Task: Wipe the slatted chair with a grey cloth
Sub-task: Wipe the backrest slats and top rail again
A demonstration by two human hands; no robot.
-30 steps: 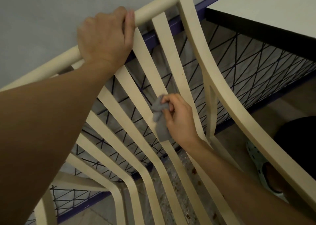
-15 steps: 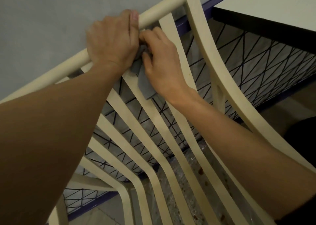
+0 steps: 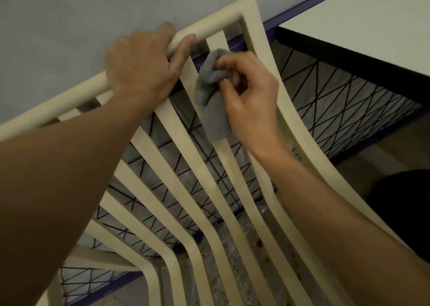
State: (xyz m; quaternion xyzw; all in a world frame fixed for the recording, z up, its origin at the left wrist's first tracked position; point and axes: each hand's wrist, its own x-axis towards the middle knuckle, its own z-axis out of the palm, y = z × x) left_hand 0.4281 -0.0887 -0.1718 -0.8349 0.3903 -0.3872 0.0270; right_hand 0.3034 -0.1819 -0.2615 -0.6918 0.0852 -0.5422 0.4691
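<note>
The cream slatted chair (image 3: pixel 300 129) fills the view, its back slats running from the top rail down toward the seat. My left hand (image 3: pixel 142 66) grips the round top rail, fingers curled over it. My right hand (image 3: pixel 251 91) pinches a bunched grey cloth (image 3: pixel 213 96) and holds it against the upper part of the rightmost back slat, just below the top rail. The cloth's loose end hangs down over that slat.
A white table (image 3: pixel 363 26) with a dark edge stands at the upper right. Behind the slats runs a black wire mesh panel (image 3: pixel 337 101) with a purple frame. A grey wall (image 3: pixel 58 26) lies beyond the top rail. Something dark (image 3: pixel 404 208) shows at the right edge.
My right hand with the cloth went from the middle of a slat up to the top rail, then shifted right onto the neighbouring slat. My left hand kept its hold on the rail.
</note>
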